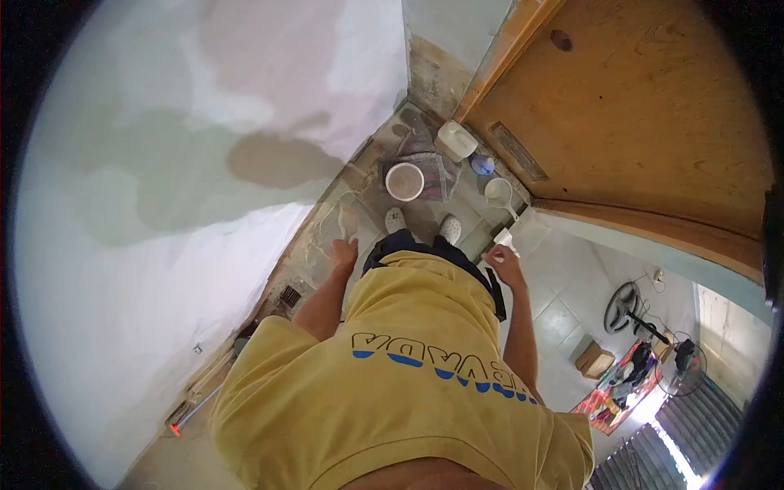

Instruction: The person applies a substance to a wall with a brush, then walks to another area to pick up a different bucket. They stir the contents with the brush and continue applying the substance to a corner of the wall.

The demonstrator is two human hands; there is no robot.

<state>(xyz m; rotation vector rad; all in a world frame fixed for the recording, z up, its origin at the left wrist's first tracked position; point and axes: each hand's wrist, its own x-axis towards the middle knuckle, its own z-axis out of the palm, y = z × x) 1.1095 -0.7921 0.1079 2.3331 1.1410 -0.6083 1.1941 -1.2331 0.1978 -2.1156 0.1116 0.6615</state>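
Note:
My right hand (pixel 505 265) hangs beside my hip, its fingers closed round a small white tool (pixel 505 238) with a dark edge. On the other side, my left hand (pixel 345 252) is low near the patched wall, fingers curled. A pale, narrow shape (pixel 349 219) shows just beyond it; I cannot make out what this hand holds. In front of my white clogs (pixel 395 219), a white bucket (pixel 404 181) with pale, pinkish-grey contents stands on a dirty, crumpled sheet (pixel 446 175). Neither hand is at the bucket.
A white jug (pixel 456 140), a bluish bag-like item (pixel 482 165) and a round white container (pixel 497 193) stand by the wooden door (pixel 637 106). The smeared wall (pixel 163 245) rises at left. Right, a fan (pixel 625 309) and a cardboard box (pixel 594 359) are on the tiles.

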